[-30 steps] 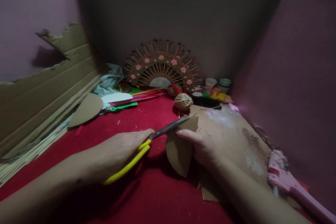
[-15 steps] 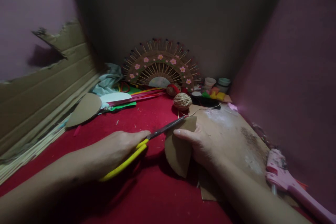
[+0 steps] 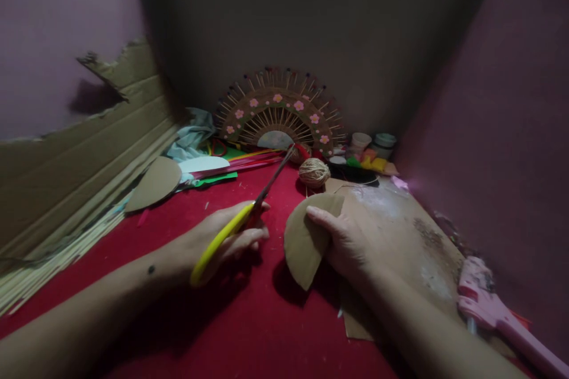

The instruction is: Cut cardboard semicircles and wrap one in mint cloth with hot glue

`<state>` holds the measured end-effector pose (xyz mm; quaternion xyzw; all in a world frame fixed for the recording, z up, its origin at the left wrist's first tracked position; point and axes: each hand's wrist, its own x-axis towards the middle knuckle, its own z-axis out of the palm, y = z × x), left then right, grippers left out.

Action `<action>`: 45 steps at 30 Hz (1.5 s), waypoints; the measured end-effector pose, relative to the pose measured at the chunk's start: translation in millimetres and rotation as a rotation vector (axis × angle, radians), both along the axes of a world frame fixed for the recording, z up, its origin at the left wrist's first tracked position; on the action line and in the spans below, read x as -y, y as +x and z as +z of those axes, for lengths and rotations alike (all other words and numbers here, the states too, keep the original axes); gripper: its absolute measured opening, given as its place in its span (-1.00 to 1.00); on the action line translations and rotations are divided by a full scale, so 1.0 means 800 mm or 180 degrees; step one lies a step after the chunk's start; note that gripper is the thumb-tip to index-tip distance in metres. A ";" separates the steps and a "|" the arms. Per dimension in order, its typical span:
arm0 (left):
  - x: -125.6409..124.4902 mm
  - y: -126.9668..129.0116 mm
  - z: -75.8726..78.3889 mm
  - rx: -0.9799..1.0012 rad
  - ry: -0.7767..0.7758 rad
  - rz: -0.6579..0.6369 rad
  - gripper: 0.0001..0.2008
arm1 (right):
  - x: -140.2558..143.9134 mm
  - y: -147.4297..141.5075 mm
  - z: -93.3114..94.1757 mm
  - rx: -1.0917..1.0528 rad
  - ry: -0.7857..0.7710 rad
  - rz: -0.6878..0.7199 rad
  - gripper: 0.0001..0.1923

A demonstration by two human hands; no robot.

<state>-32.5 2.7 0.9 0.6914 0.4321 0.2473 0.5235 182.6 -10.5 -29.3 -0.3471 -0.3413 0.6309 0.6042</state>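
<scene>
My left hand (image 3: 231, 234) is closed on yellow-handled scissors (image 3: 226, 234), their dark blades pointing up and away, apart from the cardboard. In my right hand (image 3: 351, 243) is a half-round piece of cardboard (image 3: 306, 243), held at its right side with the thumb on top and the other fingers hidden beneath. A ball of twine (image 3: 314, 172) lies just beyond that piece. To the left, another rounded cardboard piece (image 3: 155, 183) rests near a white rounded piece (image 3: 204, 164).
A flower-decorated stick fan (image 3: 278, 109) stands at the back. A brown board (image 3: 400, 237) lies on the right, with a pink glue gun (image 3: 493, 302) by its edge. Thin sticks (image 3: 66, 254) and torn cardboard (image 3: 89, 154) line the left side of the red surface (image 3: 267, 331).
The scissors have come away from the cardboard's edge and tilted more upright as my left hand turned. The cardboard in my right hand has tilted slightly, its curved edge now fully visible.
</scene>
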 end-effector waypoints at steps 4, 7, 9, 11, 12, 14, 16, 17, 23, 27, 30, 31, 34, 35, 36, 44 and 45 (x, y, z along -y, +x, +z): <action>0.006 0.029 -0.009 0.0638 -0.0219 0.0179 -0.47 | 0.000 -0.007 0.001 -0.0220 0.0127 -0.0031 -0.76; 0.007 0.039 -0.013 0.0795 -0.0232 0.0363 -0.43 | 0.006 -0.010 0.004 -0.0247 0.0160 0.0278 -0.79; 0.006 0.039 -0.016 0.0784 -0.0147 0.0354 -0.44 | 0.011 -0.011 0.005 -0.0235 0.0201 0.0604 -0.80; 0.004 0.036 -0.018 0.0756 -0.0087 0.0300 -0.41 | 0.013 -0.011 0.005 -0.0221 0.0220 0.0848 -0.77; 0.004 0.035 -0.019 0.0722 -0.0025 0.0264 -0.42 | 0.013 -0.011 0.004 -0.0205 0.0217 0.0878 -0.77; 0.003 0.031 -0.019 0.0541 0.0188 0.0208 -0.45 | 0.013 -0.010 0.001 -0.0153 0.0203 0.0730 -0.77; 0.002 0.026 -0.018 0.0226 0.0452 0.0190 -0.52 | 0.011 -0.009 -0.001 -0.0115 0.0171 0.0447 -0.77; 0.001 0.023 -0.017 0.0049 0.0598 0.0188 -0.57 | 0.010 -0.009 -0.001 -0.0116 0.0147 0.0307 -0.76; -0.010 -0.007 -0.018 -0.0642 0.1296 -0.0262 -0.64 | 0.006 -0.007 0.001 -0.0260 -0.0094 -0.0063 -0.59; -0.008 -0.015 -0.003 -0.1273 0.1765 -0.0432 -0.57 | 0.003 -0.005 0.001 -0.0318 0.0009 -0.0024 -0.58; -0.003 -0.013 0.006 -0.1521 0.1833 -0.0577 -0.65 | 0.002 -0.004 0.000 -0.0326 0.0089 0.0000 -0.59; -0.002 -0.011 0.008 -0.1577 0.1838 -0.0595 -0.66 | 0.001 -0.004 0.000 -0.0319 0.0103 -0.0003 -0.59; 0.001 -0.009 0.008 -0.1766 0.1818 -0.0600 -0.69 | 0.001 -0.005 0.000 -0.0303 0.0094 -0.0014 -0.58; 0.002 -0.008 0.008 -0.1823 0.1800 -0.0605 -0.70 | 0.001 -0.005 0.000 -0.0298 0.0086 -0.0021 -0.58; 0.002 -0.008 0.007 -0.1865 0.1792 -0.0610 -0.69 | 0.002 -0.005 0.000 -0.0292 0.0077 -0.0029 -0.59; 0.003 -0.011 0.004 -0.1770 0.1902 -0.0564 -0.71 | 0.004 -0.005 -0.001 -0.0154 0.0097 -0.0019 -0.71; 0.003 -0.010 0.004 -0.1720 0.1895 -0.0563 -0.71 | 0.004 -0.005 -0.001 -0.0155 0.0107 -0.0016 -0.71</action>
